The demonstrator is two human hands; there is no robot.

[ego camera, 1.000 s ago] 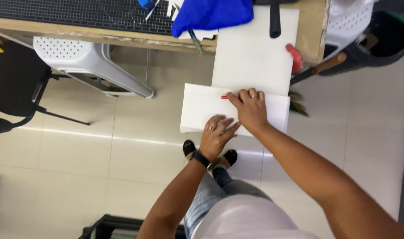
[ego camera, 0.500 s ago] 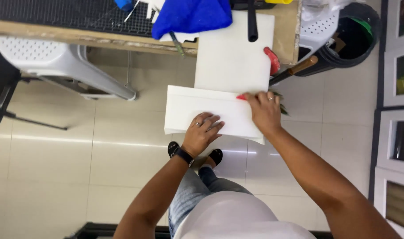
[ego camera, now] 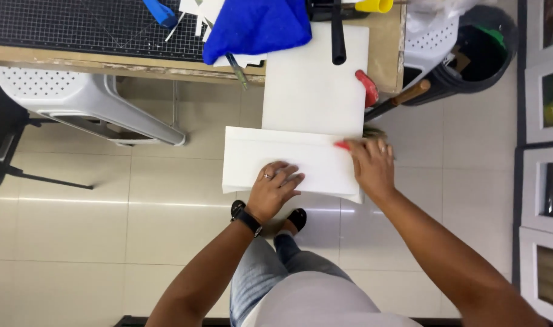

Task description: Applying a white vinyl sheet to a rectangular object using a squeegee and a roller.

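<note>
Head view: left hand (ego camera: pixel 275 189) flat on white board (ego camera: pixel 252 158); right hand (ego camera: pixel 371 168) grips red cutter (ego camera: pixel 342 145).

A wooden counter (ego camera: pixel 167 65) is carrying a black gridded cutting mat (ego camera: pixel 76 24), a blue cloth (ego camera: pixel 258 24) and a white board (ego camera: pixel 316 85) that is overhanging its edge. Below, the tiled floor (ego camera: pixel 95 242) is bearing a white plastic chair (ego camera: pixel 76 100).

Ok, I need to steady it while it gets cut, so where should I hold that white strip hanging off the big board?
Press flat on the broad face of the white strip, left of the cutter. It lies level, jutting over the floor, so come from above, as the left hand does. The right hand holds the red cutter at the seam with the white board.
</note>
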